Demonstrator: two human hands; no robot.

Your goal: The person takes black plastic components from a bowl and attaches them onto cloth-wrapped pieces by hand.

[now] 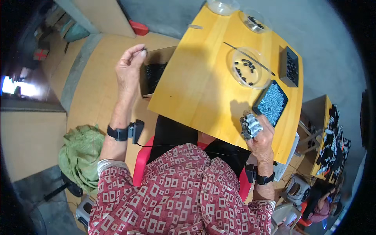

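1. Here's my left hand [130, 70], up at the far left, out past the table's edge, thumb and fingers brought together in a pinch.
2. And there's the small dark piece [144, 49], right at those fingertips, well apart from my other hand!
3. Just to the right of that wrist, lower down, sits an open carton [169, 51] with a heap of black parts [155, 74] inside.
4. Across we go, over the yellow table [188, 88], to a clear round dish [263, 84] with black bits scattered in it and a thin dark rod [254, 61] lying across.
5. Nearer me, a banded grey-and-black bundle [251, 126] sits at the fingers of my right hand, which is bent inward; clamped on it or covered by it, I can't tell.
6. That right hand [263, 140] is over the table's near side, my two hands wide apart.
7. Just beyond it lies a black tray [259, 103] full of silvery little parts [271, 101].
8. Farthest right on the tabletop, a dark bin [288, 80] holds more black pieces.
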